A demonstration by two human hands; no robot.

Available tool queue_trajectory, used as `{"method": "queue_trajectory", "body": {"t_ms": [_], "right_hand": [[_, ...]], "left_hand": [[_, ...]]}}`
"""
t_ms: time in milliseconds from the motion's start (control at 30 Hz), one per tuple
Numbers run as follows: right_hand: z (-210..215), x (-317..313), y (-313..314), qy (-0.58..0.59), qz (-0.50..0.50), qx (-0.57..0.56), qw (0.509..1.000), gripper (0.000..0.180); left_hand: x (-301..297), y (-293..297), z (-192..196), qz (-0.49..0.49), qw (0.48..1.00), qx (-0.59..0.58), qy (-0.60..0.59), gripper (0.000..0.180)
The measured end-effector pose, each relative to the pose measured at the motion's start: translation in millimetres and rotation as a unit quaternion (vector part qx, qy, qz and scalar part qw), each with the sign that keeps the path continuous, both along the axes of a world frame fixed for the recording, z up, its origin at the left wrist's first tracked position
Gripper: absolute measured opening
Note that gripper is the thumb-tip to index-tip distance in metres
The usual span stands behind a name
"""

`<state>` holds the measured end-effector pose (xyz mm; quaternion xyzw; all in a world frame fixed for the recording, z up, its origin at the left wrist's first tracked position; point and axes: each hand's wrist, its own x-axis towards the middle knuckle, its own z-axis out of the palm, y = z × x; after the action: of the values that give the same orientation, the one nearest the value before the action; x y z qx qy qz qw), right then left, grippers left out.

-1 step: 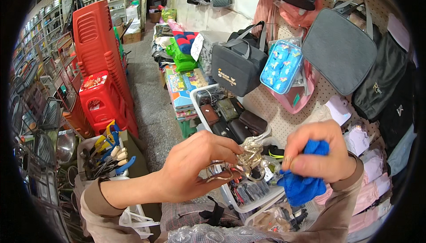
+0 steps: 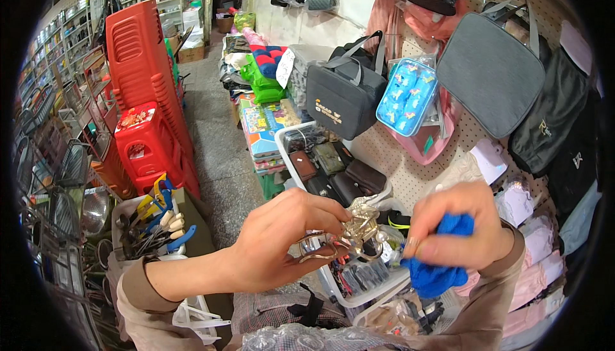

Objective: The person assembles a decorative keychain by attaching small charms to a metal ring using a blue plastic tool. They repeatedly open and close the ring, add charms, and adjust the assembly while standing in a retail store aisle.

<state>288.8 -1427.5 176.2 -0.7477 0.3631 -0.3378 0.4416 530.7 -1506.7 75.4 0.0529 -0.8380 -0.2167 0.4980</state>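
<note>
My left hand (image 2: 282,232) is closed on a shiny silver-gold metal ornament (image 2: 362,226) with curved, ring-like loops. One loop curls past its fingertips. Its exact kind is unclear. In my right hand (image 2: 451,226), partly smeared by motion, a bright blue cloth (image 2: 439,277) is bunched up, its lower part hanging under the fist. A narrow gap separates the cloth from the metal piece. Below and behind both hands stands a white plastic basket (image 2: 286,158) of dark wallets and small packaged goods, partly hidden by the hands.
Red plastic stools (image 2: 144,133) are stacked on the left, near a bin of tools with a blue-handled tool (image 2: 182,239). Dark bags (image 2: 346,98) and a blue pouch (image 2: 408,98) hang on the pegboard at right. A grey floor aisle (image 2: 221,133) runs away between the goods.
My right hand has shifted slightly with the blue cloth and looks more blurred. The cloth's folds have changed a little. My left hand and the metal ornament stay almost still.
</note>
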Motion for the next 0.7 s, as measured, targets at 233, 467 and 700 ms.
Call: {"method": "queue_trajectory", "body": {"t_ms": [233,467,700], "right_hand": [[-16.3,3.0,2.3,0.174,0.14,-0.242,0.944,0.014],[-15.9,-9.4,4.4,0.228,0.169,-0.323,0.903,0.016],[-17.1,-12.8,-3.2,0.227,-0.004,-0.411,0.883,0.026]], "left_hand": [[-7.2,0.2,-2.3,0.028,1.0,0.0,0.001,0.041],[-13.9,1.3,-5.7,0.003,0.999,0.038,0.038,0.041],[-10.9,-2.2,-6.3,-0.034,0.999,0.024,0.035,0.037]]}}
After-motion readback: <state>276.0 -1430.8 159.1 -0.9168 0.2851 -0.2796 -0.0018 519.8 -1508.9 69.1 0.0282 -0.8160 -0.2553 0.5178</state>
